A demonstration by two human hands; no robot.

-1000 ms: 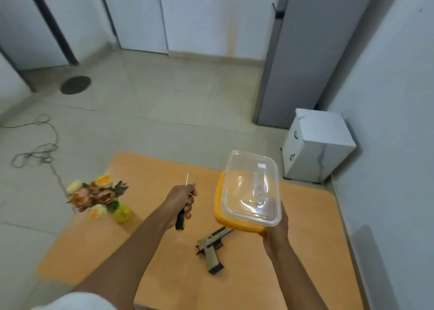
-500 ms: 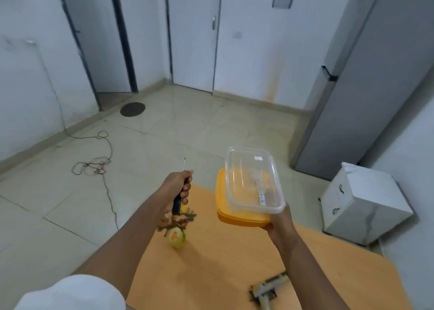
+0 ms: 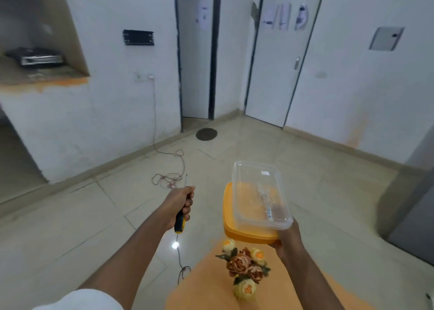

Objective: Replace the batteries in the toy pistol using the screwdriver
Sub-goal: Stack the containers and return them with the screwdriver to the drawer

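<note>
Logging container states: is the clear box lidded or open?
Open: the clear box sits on its orange lid, held by the right hand.

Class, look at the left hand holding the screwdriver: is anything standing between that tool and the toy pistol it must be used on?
That cannot be judged: the pistol is out of view now. The left hand grips the screwdriver out over the floor, beside the table, where only the flowers show. The right hand holds the container.
</note>
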